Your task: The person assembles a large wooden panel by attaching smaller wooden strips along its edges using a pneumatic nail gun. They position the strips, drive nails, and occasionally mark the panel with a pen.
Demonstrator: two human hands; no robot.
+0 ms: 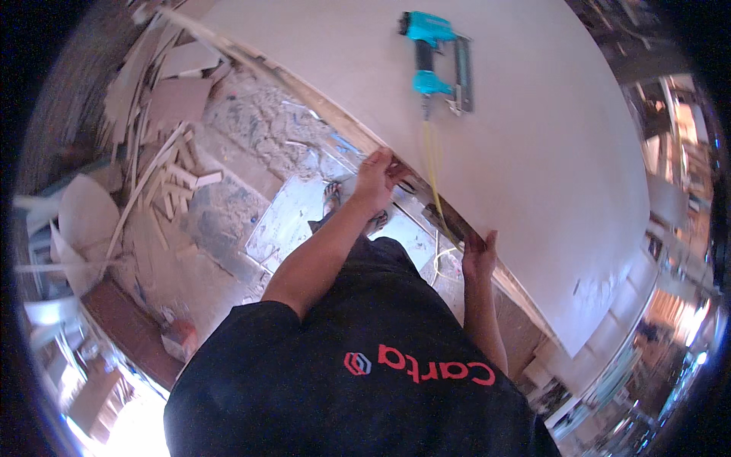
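A large pale board (533, 152) fills the upper right, and its near edge runs slantwise across the view. My left hand (375, 181) grips that edge with the fingers curled over the top. My right hand (480, 255) holds the same edge lower down, its fingers wrapped around a dark strip along the rim. A blue and black nail gun (435, 61) lies flat on the board, far from both hands. Its thin yellow hose (434, 164) trails down across the board and over the edge between my hands.
Wood offcuts and slats (164, 160) are heaped on the dusty floor at left. A clear plastic sheet (293, 221) lies on the floor under my feet. White chairs (80, 221) stand at far left, and stacked boards (609, 350) lie at lower right.
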